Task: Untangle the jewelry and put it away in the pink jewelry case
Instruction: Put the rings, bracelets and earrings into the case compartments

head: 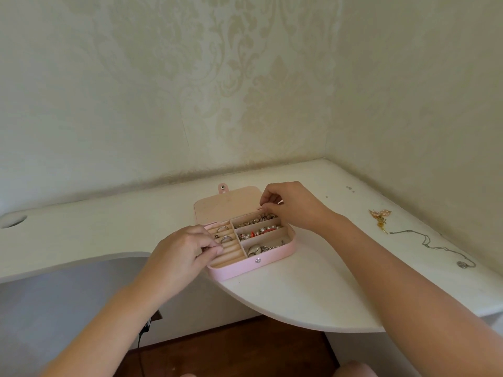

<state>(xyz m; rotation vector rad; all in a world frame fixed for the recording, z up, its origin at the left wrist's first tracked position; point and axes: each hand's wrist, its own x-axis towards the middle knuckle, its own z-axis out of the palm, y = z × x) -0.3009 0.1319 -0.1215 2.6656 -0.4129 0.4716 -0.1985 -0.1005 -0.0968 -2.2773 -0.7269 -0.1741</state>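
The pink jewelry case [272,255] lies open on the white desk, its lid [226,204] folded back. Ring slots on its left hold two rings [223,234]. Three compartments on the right hold beaded pieces [258,220] and a silver chain [262,249]. My left hand [185,254] sits at the case's left front corner, its fingertips pinching a small piece of jewelry over the ring slots. My right hand [291,205] hovers over the far right compartment, fingers curled and pinching a small piece there. A silver necklace [432,244] and a gold-and-pink earring [379,216] lie on the desk to the right.
The white desk [313,289] curves round a corner against patterned walls. A round cable hole [13,221] is at the far left. Dark wooden floor [239,346] and a black cable [141,338] show below the desk's front edge.
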